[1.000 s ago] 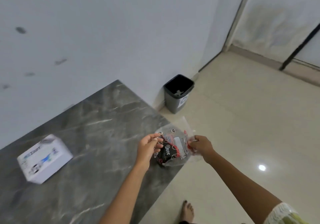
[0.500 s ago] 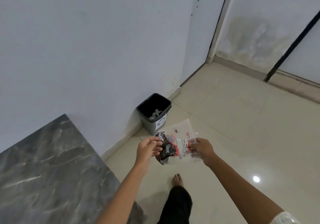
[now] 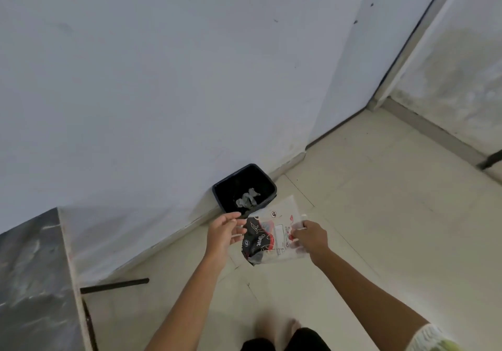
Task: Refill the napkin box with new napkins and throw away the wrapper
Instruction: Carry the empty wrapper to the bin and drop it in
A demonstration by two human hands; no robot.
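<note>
The empty napkin wrapper (image 3: 267,238), clear plastic with a black and red print, hangs in the air in front of me. My right hand (image 3: 309,238) pinches its right edge. My left hand (image 3: 224,232) is just left of the wrapper with fingers spread, apart from it or barely touching. A dark grey bin (image 3: 244,187) stands on the floor against the wall, just beyond the wrapper, with crumpled paper at its bottom. The napkin box is out of view.
The grey marble table (image 3: 32,282) fills the lower left, its black legs (image 3: 114,285) showing beneath. Pale floor tiles (image 3: 380,228) spread to the right. White wall ahead, a door frame (image 3: 402,60) at the upper right. My foot (image 3: 279,329) is at the bottom.
I have walked away from the table toward the bin, which is now closer and seen more from above. My left hand has let go of the wrapper and spread its fingers; the right keeps hold.
</note>
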